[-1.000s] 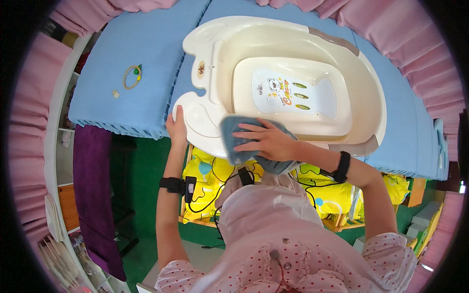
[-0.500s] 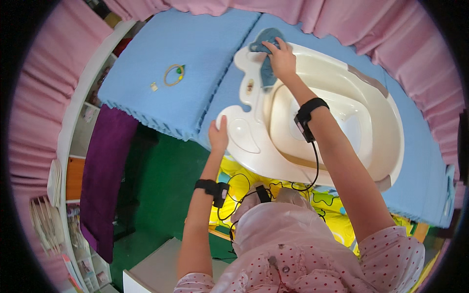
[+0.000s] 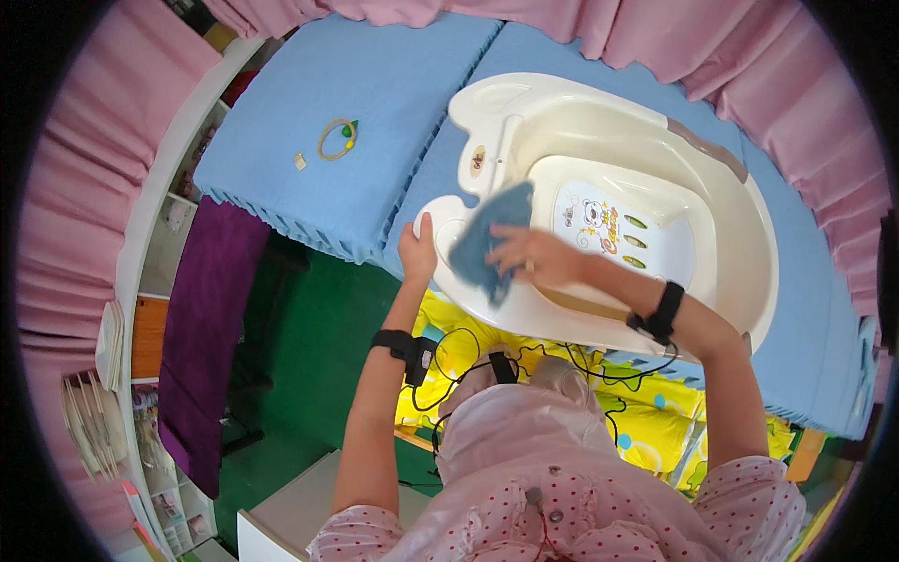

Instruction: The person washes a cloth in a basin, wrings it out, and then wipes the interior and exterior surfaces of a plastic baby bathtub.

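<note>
A white baby bathtub (image 3: 534,323) with brown-grey grips lies on a blue-covered table. Its moulded left end has two rounded, dished lobes. My left hand (image 3: 418,253) grips the outer edge of the near lobe, thumb on top; its other fingers are partly hidden. Over the near lobe and inner rim, my right hand (image 3: 536,257) holds a blue cloth (image 3: 487,239), its fingers spread on the fabric and slightly blurred by motion. Inside the tub sits a cream seat insert (image 3: 688,197) with a printed bear panel and several slots. Black straps with wired devices circle both wrists.
On the left blue table cover (image 3: 328,84) lie a ring with green and yellow pieces (image 3: 337,139) and a small pale tag (image 3: 300,161). Purple cloth (image 3: 201,347) hangs over a dark stand. Pink curtains (image 3: 655,37) surround the tables. Cables run by the yellow fabric (image 3: 646,431).
My right hand has brought the blue cloth from the far lobe to the near lobe, closer to me. The far lobe and printed panel now show. My left hand stays at the edge.
</note>
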`<state>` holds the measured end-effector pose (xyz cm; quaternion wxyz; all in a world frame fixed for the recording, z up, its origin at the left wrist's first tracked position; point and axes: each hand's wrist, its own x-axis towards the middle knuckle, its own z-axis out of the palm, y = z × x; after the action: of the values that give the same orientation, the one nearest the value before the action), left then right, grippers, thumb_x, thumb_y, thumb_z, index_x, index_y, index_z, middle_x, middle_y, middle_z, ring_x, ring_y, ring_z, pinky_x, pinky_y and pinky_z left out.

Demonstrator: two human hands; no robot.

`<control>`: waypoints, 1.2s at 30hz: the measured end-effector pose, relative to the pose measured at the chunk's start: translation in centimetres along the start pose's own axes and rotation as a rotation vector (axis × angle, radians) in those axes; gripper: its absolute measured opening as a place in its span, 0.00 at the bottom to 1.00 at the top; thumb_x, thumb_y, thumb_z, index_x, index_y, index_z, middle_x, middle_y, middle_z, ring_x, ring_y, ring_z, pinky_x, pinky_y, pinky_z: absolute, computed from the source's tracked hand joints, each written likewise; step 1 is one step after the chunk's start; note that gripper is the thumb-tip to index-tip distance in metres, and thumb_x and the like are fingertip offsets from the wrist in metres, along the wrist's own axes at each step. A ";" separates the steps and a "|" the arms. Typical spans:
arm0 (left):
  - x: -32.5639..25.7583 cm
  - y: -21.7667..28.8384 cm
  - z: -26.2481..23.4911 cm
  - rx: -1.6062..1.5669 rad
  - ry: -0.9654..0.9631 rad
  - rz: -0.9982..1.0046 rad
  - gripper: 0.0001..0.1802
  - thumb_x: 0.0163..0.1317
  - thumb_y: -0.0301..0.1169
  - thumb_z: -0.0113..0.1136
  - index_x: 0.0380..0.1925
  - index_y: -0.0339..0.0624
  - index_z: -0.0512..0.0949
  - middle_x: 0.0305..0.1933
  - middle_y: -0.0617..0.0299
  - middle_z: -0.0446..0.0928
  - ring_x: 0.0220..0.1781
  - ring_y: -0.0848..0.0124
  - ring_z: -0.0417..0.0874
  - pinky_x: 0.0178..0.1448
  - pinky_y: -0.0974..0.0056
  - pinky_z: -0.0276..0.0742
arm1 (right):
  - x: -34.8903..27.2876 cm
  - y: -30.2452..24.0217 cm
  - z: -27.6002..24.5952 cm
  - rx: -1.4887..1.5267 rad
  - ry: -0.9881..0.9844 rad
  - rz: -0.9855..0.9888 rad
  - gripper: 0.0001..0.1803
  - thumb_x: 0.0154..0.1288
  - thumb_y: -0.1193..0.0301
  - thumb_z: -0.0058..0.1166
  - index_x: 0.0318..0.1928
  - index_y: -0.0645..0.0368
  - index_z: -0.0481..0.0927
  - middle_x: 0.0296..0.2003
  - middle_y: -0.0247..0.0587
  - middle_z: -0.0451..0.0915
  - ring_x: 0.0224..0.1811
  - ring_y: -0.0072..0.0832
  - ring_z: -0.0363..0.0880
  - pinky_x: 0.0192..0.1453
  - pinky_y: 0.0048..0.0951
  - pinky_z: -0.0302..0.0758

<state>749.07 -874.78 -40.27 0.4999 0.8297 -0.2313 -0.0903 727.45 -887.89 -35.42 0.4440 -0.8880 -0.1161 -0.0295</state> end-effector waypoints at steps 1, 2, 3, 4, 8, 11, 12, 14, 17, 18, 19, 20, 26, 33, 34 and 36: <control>0.0 -0.2 -0.5 -0.028 0.018 0.027 0.25 0.59 0.47 0.51 0.28 0.28 0.73 0.29 0.39 0.75 0.32 0.50 0.75 0.39 0.57 0.69 | -1.1 -2.0 0.9 -0.047 -0.031 -0.007 0.14 0.49 0.72 0.54 0.40 0.54 0.77 0.45 0.32 0.76 0.64 0.41 0.57 0.59 0.42 0.62; -0.1 0.1 -0.7 -0.028 0.014 0.041 0.25 0.59 0.47 0.51 0.28 0.28 0.73 0.29 0.39 0.75 0.32 0.50 0.75 0.39 0.57 0.69 | -2.8 -2.6 1.5 -0.047 -0.013 -0.057 0.15 0.50 0.70 0.53 0.41 0.54 0.77 0.46 0.31 0.76 0.64 0.40 0.56 0.58 0.42 0.62; -0.2 0.5 -0.4 -0.055 -0.002 0.029 0.25 0.59 0.46 0.51 0.28 0.28 0.73 0.29 0.40 0.75 0.32 0.51 0.76 0.39 0.57 0.69 | -4.6 -3.5 1.8 0.077 0.084 -0.001 0.13 0.47 0.73 0.52 0.37 0.55 0.79 0.40 0.34 0.78 0.60 0.39 0.63 0.57 0.41 0.63; -0.2 1.0 -0.2 -0.079 -0.019 0.014 0.25 0.59 0.46 0.51 0.28 0.28 0.73 0.29 0.40 0.75 0.32 0.51 0.76 0.39 0.57 0.69 | -6.0 -4.5 1.0 0.101 0.034 0.117 0.11 0.46 0.73 0.51 0.33 0.56 0.80 0.36 0.36 0.79 0.57 0.38 0.67 0.56 0.40 0.66; 0.3 0.7 -0.8 0.103 -0.062 0.032 0.25 0.60 0.46 0.50 0.30 0.27 0.75 0.30 0.46 0.77 0.34 0.61 0.77 0.40 0.61 0.70 | -13.9 -5.7 -1.6 0.063 -0.003 0.510 0.12 0.43 0.67 0.47 0.21 0.63 0.79 0.24 0.47 0.78 0.44 0.38 0.76 0.47 0.33 0.73; 1.3 -1.0 -1.5 0.091 -0.076 0.035 0.27 0.59 0.47 0.51 0.32 0.25 0.74 0.32 0.38 0.76 0.35 0.52 0.76 0.42 0.57 0.70 | -22.5 -3.4 -3.0 0.024 0.121 1.030 0.10 0.42 0.66 0.49 0.17 0.60 0.78 0.23 0.46 0.78 0.30 0.37 0.76 0.36 0.32 0.72; 1.5 -0.6 -1.0 0.126 -0.087 0.038 0.27 0.59 0.47 0.51 0.31 0.25 0.74 0.32 0.38 0.75 0.35 0.51 0.76 0.42 0.56 0.69 | -27.7 -1.7 -3.0 -0.157 0.212 0.704 0.08 0.42 0.66 0.51 0.15 0.54 0.78 0.20 0.41 0.77 0.27 0.39 0.74 0.31 0.35 0.71; 2.4 -0.9 -1.3 0.091 -0.132 0.101 0.29 0.59 0.48 0.50 0.30 0.24 0.74 0.30 0.37 0.75 0.34 0.48 0.76 0.41 0.55 0.69 | -35.0 -0.9 -3.4 -0.642 0.136 0.714 0.07 0.39 0.66 0.50 0.11 0.51 0.74 0.18 0.40 0.75 0.26 0.39 0.74 0.30 0.38 0.70; 4.4 1.1 -1.1 0.244 -0.227 0.129 0.30 0.59 0.51 0.49 0.28 0.25 0.74 0.29 0.37 0.75 0.33 0.47 0.76 0.39 0.54 0.69 | -39.8 -5.1 -4.3 -0.955 0.095 1.233 0.12 0.38 0.66 0.49 0.14 0.62 0.77 0.19 0.52 0.76 0.25 0.45 0.76 0.33 0.40 0.73; 5.2 1.7 -0.7 0.280 -0.239 0.149 0.31 0.59 0.51 0.48 0.26 0.25 0.74 0.29 0.38 0.75 0.33 0.46 0.76 0.39 0.53 0.69 | -40.6 -6.4 -4.6 -0.709 0.431 1.516 0.13 0.39 0.67 0.47 0.16 0.66 0.76 0.19 0.57 0.74 0.25 0.47 0.76 0.35 0.40 0.74; 6.1 2.3 -0.1 0.315 -0.252 0.170 0.32 0.59 0.52 0.47 0.25 0.26 0.74 0.28 0.38 0.75 0.33 0.45 0.76 0.38 0.52 0.69 | -41.8 -7.6 -4.8 -0.656 0.526 1.566 0.14 0.39 0.66 0.46 0.16 0.67 0.76 0.19 0.57 0.74 0.25 0.48 0.76 0.35 0.41 0.74; 7.7 2.2 -0.4 0.314 -0.259 0.179 0.32 0.59 0.52 0.47 0.25 0.26 0.74 0.28 0.38 0.75 0.33 0.45 0.76 0.38 0.52 0.69 | -42.6 -8.4 -4.9 -0.601 0.624 1.598 0.14 0.40 0.66 0.45 0.16 0.67 0.75 0.20 0.58 0.74 0.25 0.50 0.75 0.35 0.42 0.73; 11.6 8.4 1.0 0.916 -0.202 0.186 0.28 0.58 0.48 0.49 0.44 0.29 0.68 0.34 0.41 0.75 0.39 0.48 0.76 0.41 0.49 0.70 | -39.1 -12.8 -6.7 -0.718 0.463 1.635 0.18 0.46 0.62 0.44 0.18 0.65 0.77 0.24 0.56 0.76 0.31 0.49 0.76 0.43 0.47 0.71; -3.9 14.3 3.6 0.462 -0.776 1.119 0.24 0.50 0.37 0.59 0.46 0.37 0.70 0.49 0.47 0.69 0.52 0.50 0.68 0.58 0.51 0.60 | -37.5 -6.0 -6.8 -0.506 0.662 1.803 0.23 0.51 0.57 0.46 0.38 0.65 0.74 0.31 0.60 0.77 0.38 0.52 0.75 0.44 0.45 0.72; -5.5 14.3 3.6 0.442 -0.840 1.155 0.23 0.50 0.38 0.59 0.45 0.38 0.71 0.49 0.49 0.70 0.52 0.52 0.68 0.59 0.51 0.58 | -38.2 -4.3 -6.8 -0.448 0.695 1.805 0.27 0.51 0.56 0.46 0.44 0.67 0.71 0.35 0.61 0.76 0.39 0.52 0.76 0.45 0.45 0.72; -6.7 12.4 3.9 0.528 -0.940 1.122 0.26 0.50 0.41 0.59 0.47 0.39 0.70 0.50 0.52 0.69 0.54 0.54 0.68 0.60 0.51 0.56 | -38.5 0.0 -6.7 -0.225 0.621 1.861 0.37 0.50 0.48 0.49 0.49 0.71 0.67 0.39 0.58 0.76 0.45 0.44 0.75 0.49 0.39 0.70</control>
<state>738.02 -879.54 -31.85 0.1063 0.5548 -0.8181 -0.1083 690.43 -900.12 -37.36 0.2138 -0.6151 0.7537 0.0889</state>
